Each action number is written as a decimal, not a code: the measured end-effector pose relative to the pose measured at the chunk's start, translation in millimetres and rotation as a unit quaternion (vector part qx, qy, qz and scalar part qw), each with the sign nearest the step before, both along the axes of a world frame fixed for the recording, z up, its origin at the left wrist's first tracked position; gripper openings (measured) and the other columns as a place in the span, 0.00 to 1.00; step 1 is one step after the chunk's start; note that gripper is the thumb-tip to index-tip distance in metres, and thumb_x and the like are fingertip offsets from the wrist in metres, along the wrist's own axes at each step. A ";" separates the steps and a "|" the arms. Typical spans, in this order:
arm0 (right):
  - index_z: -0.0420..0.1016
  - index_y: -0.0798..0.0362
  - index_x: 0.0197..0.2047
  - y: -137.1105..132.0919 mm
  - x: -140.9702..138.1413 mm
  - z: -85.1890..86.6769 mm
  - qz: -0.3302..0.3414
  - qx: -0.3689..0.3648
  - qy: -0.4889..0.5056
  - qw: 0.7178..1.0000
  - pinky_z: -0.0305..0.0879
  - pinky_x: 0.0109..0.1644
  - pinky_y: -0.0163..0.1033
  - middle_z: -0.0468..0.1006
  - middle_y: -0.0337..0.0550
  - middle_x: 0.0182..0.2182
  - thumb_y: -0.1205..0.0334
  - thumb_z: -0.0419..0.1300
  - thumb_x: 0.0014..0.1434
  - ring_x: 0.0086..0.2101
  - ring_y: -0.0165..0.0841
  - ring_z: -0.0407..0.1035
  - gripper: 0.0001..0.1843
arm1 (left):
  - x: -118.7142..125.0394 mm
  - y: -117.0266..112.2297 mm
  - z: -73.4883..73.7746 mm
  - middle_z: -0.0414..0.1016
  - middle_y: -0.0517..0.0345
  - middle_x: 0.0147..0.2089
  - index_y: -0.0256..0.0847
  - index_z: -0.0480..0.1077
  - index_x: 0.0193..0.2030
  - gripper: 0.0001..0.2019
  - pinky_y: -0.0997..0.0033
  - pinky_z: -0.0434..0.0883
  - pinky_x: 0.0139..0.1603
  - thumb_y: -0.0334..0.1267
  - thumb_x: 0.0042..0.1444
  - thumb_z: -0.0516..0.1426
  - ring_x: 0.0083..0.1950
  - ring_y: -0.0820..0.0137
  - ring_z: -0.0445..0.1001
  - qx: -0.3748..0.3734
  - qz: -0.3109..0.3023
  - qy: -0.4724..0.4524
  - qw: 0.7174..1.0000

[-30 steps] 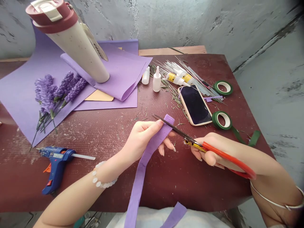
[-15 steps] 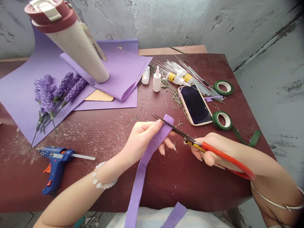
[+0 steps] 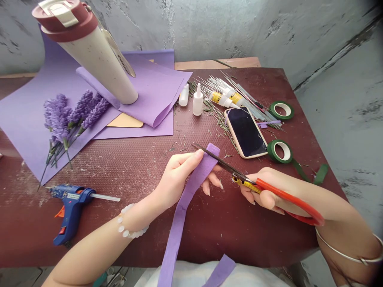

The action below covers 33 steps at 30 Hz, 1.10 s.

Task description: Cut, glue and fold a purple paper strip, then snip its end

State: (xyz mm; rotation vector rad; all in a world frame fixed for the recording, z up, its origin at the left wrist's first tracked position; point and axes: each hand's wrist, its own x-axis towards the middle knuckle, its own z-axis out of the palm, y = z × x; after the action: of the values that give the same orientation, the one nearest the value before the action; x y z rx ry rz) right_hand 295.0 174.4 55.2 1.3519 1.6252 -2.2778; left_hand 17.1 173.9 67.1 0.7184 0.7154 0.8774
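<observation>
My left hand [image 3: 179,175] pinches the top end of a long purple paper strip [image 3: 181,211], which hangs down over the table's near edge. My right hand [image 3: 269,189] grips red-handled scissors [image 3: 257,184]. Their dark blades reach left across the strip's top end, just beyond my left fingertips. Both hands hover above the dark red table [image 3: 143,167], near its middle front.
A blue glue gun [image 3: 70,205] lies at the front left. Purple paper flowers [image 3: 70,117] rest on purple sheets [image 3: 146,91] beside a white tumbler [image 3: 89,46]. Glue bottles [image 3: 197,99], thin wires, a phone [image 3: 245,131] and green tape rolls [image 3: 279,150] sit at the right.
Almost nothing differs. The strip's top end and the scissors have shifted very slightly; both hands keep their hold.
</observation>
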 end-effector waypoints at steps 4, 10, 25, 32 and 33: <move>0.68 0.50 0.27 -0.3 0.7 -1.8 0.006 0.005 -0.002 1.000 0.40 0.20 0.37 0.63 0.33 0.17 0.52 0.70 0.53 0.19 0.28 0.52 0.16 | -1.3 -1.6 -2.5 0.86 0.52 0.30 0.35 0.83 0.38 0.17 0.78 0.76 0.28 0.47 0.68 0.61 0.24 0.73 0.80 0.022 0.001 0.002 1.000; 0.68 0.50 0.27 -1.3 -3.5 -1.3 -0.005 0.044 0.005 0.999 0.39 0.21 0.38 0.62 0.33 0.18 0.51 0.69 0.55 0.19 0.28 0.49 0.17 | -1.3 -2.3 -1.3 0.86 0.52 0.30 0.35 0.82 0.38 0.15 0.78 0.74 0.26 0.44 0.68 0.60 0.23 0.73 0.79 0.038 0.010 0.037 0.999; 0.69 0.50 0.28 -0.1 -4.3 5.5 0.007 0.039 -0.017 0.999 0.42 0.22 0.38 0.62 0.34 0.17 0.47 0.68 0.56 0.20 0.29 0.50 0.18 | -1.3 -1.8 -0.9 0.85 0.50 0.29 0.34 0.81 0.37 0.18 0.74 0.73 0.26 0.48 0.67 0.60 0.22 0.71 0.77 0.050 0.011 0.100 0.994; 0.70 0.50 0.29 3.7 -4.2 2.2 0.020 0.103 -0.021 0.994 0.43 0.25 0.38 0.67 0.36 0.23 0.44 0.68 0.57 0.24 0.30 0.53 0.20 | -1.2 -2.1 -2.4 0.82 0.55 0.26 0.35 0.80 0.37 0.17 0.76 0.69 0.25 0.48 0.68 0.59 0.21 0.74 0.73 0.053 0.016 0.096 0.994; 0.69 0.50 0.30 4.8 -4.7 1.4 0.027 0.115 -0.020 0.993 0.43 0.26 0.38 0.67 0.36 0.24 0.42 0.67 0.58 0.25 0.30 0.53 0.21 | -1.0 -2.1 -2.6 0.81 0.56 0.25 0.35 0.80 0.36 0.18 0.76 0.68 0.25 0.48 0.68 0.59 0.20 0.75 0.72 0.055 0.020 0.099 0.993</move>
State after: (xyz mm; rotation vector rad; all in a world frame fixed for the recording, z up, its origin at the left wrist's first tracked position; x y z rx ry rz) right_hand 290.3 179.2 56.6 1.3664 1.9344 -2.0729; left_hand 16.1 171.8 64.5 0.9003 0.8659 0.8945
